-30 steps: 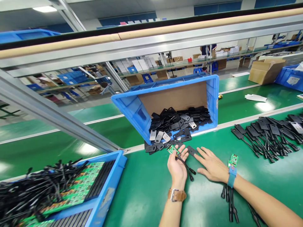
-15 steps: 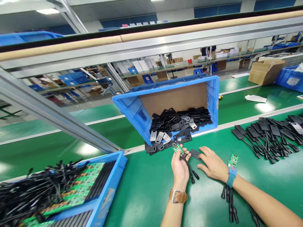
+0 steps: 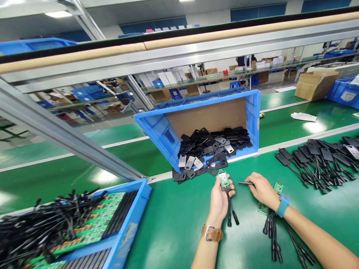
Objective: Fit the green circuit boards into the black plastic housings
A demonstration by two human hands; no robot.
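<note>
My left hand (image 3: 220, 198) is closed around a green circuit board (image 3: 223, 180) with two black cables hanging from its lower end. The board seems to sit in a dark casing, and a small loop sticks out at its top. To the right, my right hand (image 3: 262, 192) pinches a black plastic cover (image 3: 245, 183), seen nearly edge-on and apart from the board. Beneath the right wrist lie more circuit boards (image 3: 262, 209) with black cables (image 3: 273, 239) on the green table. Part of these is hidden by the wrist.
A tilted blue crate (image 3: 256, 123) holds black covers, some spilling onto the table (image 3: 174, 224). At left, a blue bin (image 3: 127, 231) contains cabled boards. Finished-looking black cased units (image 3: 316, 160) are piled at right. A white glove (image 3: 303, 117) lies beyond; a metal post (image 3: 70, 134) slants at left.
My left hand has shifted slightly right with the circuit board, which now faces up more squarely. My right hand has picked the black cover off the table and turned it on edge.
</note>
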